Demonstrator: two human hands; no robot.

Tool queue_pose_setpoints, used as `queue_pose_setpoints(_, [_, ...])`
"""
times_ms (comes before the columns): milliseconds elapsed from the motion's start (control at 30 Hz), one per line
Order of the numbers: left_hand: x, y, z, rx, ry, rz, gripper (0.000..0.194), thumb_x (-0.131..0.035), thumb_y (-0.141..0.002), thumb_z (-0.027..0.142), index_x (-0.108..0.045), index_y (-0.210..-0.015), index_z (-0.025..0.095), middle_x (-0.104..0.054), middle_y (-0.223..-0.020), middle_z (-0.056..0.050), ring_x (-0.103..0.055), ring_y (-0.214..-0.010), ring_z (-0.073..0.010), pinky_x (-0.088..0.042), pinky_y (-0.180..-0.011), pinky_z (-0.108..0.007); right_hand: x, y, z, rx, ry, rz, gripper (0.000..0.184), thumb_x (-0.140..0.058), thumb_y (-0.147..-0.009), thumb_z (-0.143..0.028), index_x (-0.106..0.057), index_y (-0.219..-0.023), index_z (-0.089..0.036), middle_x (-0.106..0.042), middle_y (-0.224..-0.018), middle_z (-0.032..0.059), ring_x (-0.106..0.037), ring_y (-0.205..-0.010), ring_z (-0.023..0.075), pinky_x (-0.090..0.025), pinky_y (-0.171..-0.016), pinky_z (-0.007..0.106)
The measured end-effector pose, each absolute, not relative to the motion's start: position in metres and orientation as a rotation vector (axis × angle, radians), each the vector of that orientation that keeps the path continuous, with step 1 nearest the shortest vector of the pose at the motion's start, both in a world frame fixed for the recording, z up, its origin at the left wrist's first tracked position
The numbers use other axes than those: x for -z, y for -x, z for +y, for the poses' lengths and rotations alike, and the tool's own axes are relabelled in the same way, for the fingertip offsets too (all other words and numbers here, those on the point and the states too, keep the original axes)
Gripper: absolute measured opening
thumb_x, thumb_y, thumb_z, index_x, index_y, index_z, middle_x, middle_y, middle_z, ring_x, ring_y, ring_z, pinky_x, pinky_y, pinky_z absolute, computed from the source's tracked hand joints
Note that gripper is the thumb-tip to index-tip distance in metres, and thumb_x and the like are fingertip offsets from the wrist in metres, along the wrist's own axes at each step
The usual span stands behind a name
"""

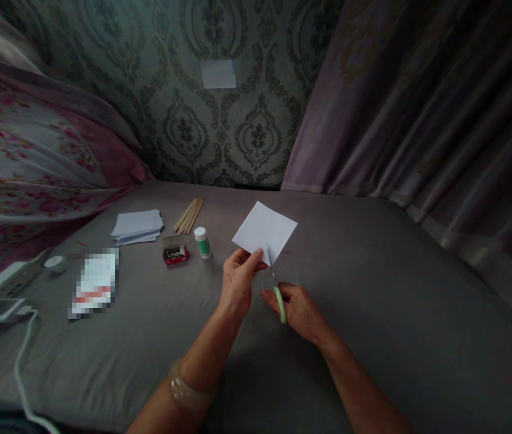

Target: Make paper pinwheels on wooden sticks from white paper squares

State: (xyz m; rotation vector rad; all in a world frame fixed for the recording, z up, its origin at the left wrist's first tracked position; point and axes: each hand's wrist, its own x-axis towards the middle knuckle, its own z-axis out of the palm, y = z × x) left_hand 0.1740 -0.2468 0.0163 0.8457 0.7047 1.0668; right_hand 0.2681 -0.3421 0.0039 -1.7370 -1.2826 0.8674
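Observation:
Between thumb and fingers, my left hand (pixel 240 271) pinches the lower left edge of a square white sheet of paper (pixel 265 228), held up above the grey bed cover. My right hand (pixel 300 306) is closed around the pale green handles of a pair of scissors (pixel 279 301). The scissor blades point upward and meet the paper near its lowest corner, with one blade showing over its face. Just right of the left thumb, the blades are close to that hand. Whether a cut runs into the paper I cannot tell.
Left of my hands stand a white-and-green glue stick (pixel 202 242) and an open red box of small metal pieces (pixel 175 253). Behind them lie wooden sticks (pixel 189 215) and stacked white paper (pixel 137 226). A blurred packet (pixel 96 282), power strip (pixel 3 292) and white cables (pixel 18 361) are farther left.

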Motion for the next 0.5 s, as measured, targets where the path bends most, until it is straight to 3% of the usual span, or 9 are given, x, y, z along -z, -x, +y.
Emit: queue_pose_setpoints(500, [-0.0147, -0.175, -0.2451, -1.069, -0.843, 0.705, 0.025, -0.077, -0.06, 0.029, -0.066, -0.075, 0.013, -0.062, -0.067, 0.001, -0.053, -0.055, -0.0078, -0.043, -0.058, -0.021, -0.0028, -0.2694, -0.3411, -0.856, 1.747, -1.291, 0.043, -0.056, -0.077, -0.054, -0.045, -0.057, -0.018, -0.042, -0.056, -0.003, -0.038, -0.055, 0.0107, -0.029, -0.052, 0.024])
